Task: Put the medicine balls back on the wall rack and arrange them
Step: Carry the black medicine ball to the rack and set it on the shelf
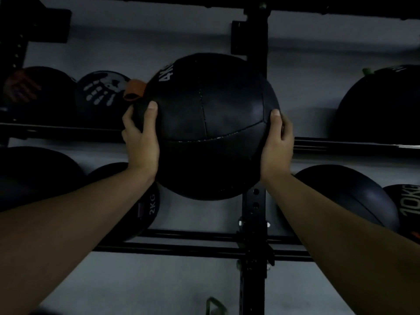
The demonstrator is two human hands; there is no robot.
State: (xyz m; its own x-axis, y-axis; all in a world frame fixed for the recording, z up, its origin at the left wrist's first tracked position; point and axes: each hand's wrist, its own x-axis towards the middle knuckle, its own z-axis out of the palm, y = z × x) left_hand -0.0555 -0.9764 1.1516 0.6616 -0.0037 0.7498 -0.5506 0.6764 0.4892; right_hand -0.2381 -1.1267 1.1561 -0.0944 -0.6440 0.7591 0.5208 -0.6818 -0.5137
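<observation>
A large black stitched medicine ball point(211, 123) marked 4K in white, with an orange tab on its left side, is held up in front of the wall rack. My left hand point(142, 138) presses its left side and my right hand point(277, 144) presses its right side. The ball covers the rack's black upright post point(253, 212) and sits level with the upper rail point(352, 143). Whether the ball rests on that rail is hidden.
On the upper rail sit a ball with a white handprint point(102, 94), a dark ball point(38, 92) at far left and a big ball point(381, 105) at right. The lower rail point(181, 244) carries a 2KG ball point(145, 205), a 10KG ball point(409, 205) and others.
</observation>
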